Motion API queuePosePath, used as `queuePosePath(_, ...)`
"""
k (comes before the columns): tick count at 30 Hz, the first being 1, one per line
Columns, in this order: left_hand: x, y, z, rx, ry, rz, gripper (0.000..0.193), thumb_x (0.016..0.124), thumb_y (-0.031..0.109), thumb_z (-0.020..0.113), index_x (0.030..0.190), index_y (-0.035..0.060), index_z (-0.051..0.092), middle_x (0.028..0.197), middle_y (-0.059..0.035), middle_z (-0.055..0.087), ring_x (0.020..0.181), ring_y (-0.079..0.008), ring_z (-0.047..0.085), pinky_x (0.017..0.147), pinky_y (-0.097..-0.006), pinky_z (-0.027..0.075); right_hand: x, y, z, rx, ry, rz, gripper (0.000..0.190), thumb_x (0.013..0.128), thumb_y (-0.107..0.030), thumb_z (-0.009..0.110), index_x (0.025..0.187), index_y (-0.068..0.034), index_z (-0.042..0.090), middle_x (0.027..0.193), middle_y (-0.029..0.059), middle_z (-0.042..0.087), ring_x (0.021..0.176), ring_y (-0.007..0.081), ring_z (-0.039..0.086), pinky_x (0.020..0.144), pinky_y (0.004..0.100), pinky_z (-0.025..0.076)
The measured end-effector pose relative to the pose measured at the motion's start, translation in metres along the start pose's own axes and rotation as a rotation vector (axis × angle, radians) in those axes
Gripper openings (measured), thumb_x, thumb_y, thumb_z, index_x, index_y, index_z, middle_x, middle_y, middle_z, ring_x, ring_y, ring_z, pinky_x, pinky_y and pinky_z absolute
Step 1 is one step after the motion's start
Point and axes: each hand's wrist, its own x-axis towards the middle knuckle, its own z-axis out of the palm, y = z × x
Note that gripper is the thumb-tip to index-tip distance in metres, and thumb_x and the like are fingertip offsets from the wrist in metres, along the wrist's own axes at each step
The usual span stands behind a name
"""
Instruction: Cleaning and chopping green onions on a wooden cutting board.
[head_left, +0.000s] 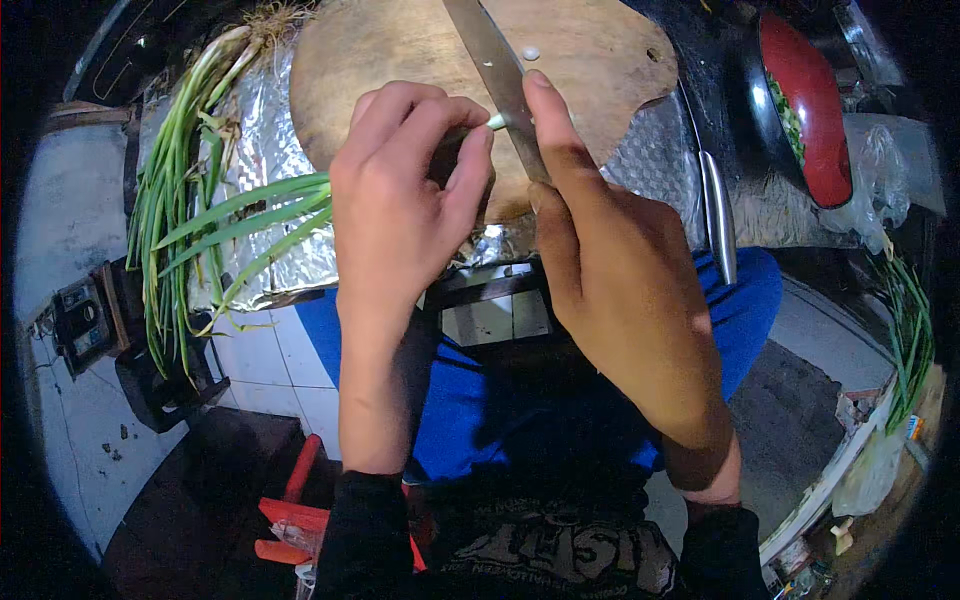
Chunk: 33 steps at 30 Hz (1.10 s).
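My left hand (409, 169) is closed around a spring onion (292, 193); its green leaves trail out to the left, and its pale end shows at my fingertips beside the blade. My right hand (611, 225) grips a knife (499, 75), its forefinger laid along the blade; the handle is hidden in the hand. The blade slants over a wooden cutting board (375, 52). A small white cut piece (531, 53) lies on the board right of the blade.
A bunch of spring onions (176, 180) with roots lies at the left on foil (262, 277). A metal-handled utensil (718, 217) lies right of the board. Farther right are a red-and-black bowl (817, 105) holding chopped greens and more green stalks (909, 330) beside plastic bags.
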Motion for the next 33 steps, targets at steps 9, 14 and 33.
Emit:
queuePosePath(9,0.002,0.000,0.002,0.014,0.012,0.032,0.010,0.075,0.002,0.072,0.084,0.0023,0.068,0.084,-0.0110,0.063,0.080,-0.0314,0.060,0.070,-0.0378,0.050,0.008,0.010,0.014,-0.007,0.104,-0.149,0.068,0.090,0.004,0.055,0.152,-0.007,0.029,0.068,0.0231,0.059,0.065,0.0398,0.063,0.060,0.0483,0.045)
queuePosePath(14,0.000,0.001,-0.001,0.017,0.011,-0.012,0.009,0.076,0.003,0.072,0.084,0.0021,0.068,0.084,-0.0111,0.063,0.080,-0.0317,0.060,0.070,-0.0384,0.050,-0.016,0.006,0.003,0.002,0.015,-0.111,0.069,0.089,0.006,0.055,0.152,-0.006,0.029,0.071,0.0238,0.058,0.067,0.0414,0.062,0.063,0.0479,0.046)
queuePosePath(33,0.001,0.000,-0.002,0.024,-0.009,0.014,0.009,0.080,0.004,0.072,0.088,0.0002,0.069,0.087,-0.0125,0.067,0.078,-0.0284,0.065,0.071,-0.0339,0.051,0.005,-0.001,0.002,0.020,-0.007,0.003,0.062,0.094,-0.002,0.052,0.152,-0.009,0.030,0.066,0.0256,0.057,0.067,0.0438,0.062,0.061,0.0504,0.044)
